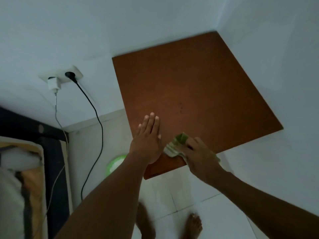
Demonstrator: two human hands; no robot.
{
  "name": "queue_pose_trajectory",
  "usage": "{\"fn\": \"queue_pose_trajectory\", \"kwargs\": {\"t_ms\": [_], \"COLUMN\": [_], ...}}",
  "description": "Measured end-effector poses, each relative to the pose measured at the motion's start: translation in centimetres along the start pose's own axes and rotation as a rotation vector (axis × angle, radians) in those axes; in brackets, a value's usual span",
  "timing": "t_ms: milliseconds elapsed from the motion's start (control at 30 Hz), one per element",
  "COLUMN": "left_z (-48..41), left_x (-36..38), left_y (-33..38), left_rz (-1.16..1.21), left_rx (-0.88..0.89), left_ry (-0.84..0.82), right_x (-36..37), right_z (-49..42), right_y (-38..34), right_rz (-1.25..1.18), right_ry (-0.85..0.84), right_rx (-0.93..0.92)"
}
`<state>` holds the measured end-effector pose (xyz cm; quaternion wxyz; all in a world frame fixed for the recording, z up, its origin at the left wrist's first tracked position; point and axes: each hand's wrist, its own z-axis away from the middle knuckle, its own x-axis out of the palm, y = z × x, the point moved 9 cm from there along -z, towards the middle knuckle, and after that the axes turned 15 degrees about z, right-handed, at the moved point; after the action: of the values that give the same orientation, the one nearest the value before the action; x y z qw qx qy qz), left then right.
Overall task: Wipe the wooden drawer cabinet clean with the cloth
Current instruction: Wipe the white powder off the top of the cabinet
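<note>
Only one wooden drawer cabinet (198,87) shows, seen from above, its far corner pushed into the corner of two pale walls. Its top is a flat, reddish-brown board, matte, with a few small dark specks near the middle; the drawers themselves are out of sight.

One cloth (174,145), green and whitish and bunched into folds, lies on the cabinet top close to the near edge. The right grip (202,157) is curled over it, fingers bent around the bundle and pressing it to the wood. The left grip (148,140) lies wide and flat on the cabinet top just left of the cloth, fingers straight and held together, holding nothing.

Left of the cabinet, one wall socket plate (76,71) carries two plugs: a white charger (53,84) and a black plug (69,75). Two cables hang from them, one white cable (56,109) and one black cable (98,121).

Below the cabinet's near edge two bare feet (194,225) stand on the white tiled floor (181,192). One round green object (114,163) lies on the floor left of the cabinet, partly hidden by the left forearm. Farther left is one bed (20,169).
</note>
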<state>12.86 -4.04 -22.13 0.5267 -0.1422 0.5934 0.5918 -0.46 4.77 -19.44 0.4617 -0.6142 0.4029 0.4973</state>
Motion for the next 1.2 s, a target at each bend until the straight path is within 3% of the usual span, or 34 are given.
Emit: {"fn": "queue_pose_trajectory", "kwargs": {"t_ms": [100,167,267,400,600,767,1100,1200], "left_z": [-0.1,-0.9,-2.1,-0.4,0.6,0.5,0.5,0.6], "left_x": [-0.6,-1.6,-3.5,-3.7,-1.9,-2.1,-2.2,-2.4], "left_y": [-0.1,-0.4,-2.1,-4.1,-5.2,-5.3,-5.2,-5.0], "left_rz": [-0.005,-0.052,-0.065,-0.071,0.002,0.034,-0.055,-0.077], "left_rx": [0.018,0.073,0.111,0.194,0.189,0.195,0.183,0.152], "left_ry": [-0.041,-0.043,0.037,0.157,0.177,0.142,0.167,0.146], "right_x": [-1.6,-3.4,-5.4,-5.5,0.6,2.1,1.0,1.1], "right_z": [1.9,-0.8,-8.7,-21.4,-29.7,-25.3,-1.7,3.4], "right_y": [-1.0,1.0,5.0,8.0,10.6,7.6,-3.9,-5.7], "right_rz": [-0.175,-0.232,-0.213,-0.155,0.018,-0.006,-0.033,-0.001], "right_ry": [-0.029,0.043,0.164,0.248,0.022,0.029,0.072,-0.013], "right_rx": [-0.062,0.032,0.238,0.275,0.298,0.219,0.096,0.070]}}
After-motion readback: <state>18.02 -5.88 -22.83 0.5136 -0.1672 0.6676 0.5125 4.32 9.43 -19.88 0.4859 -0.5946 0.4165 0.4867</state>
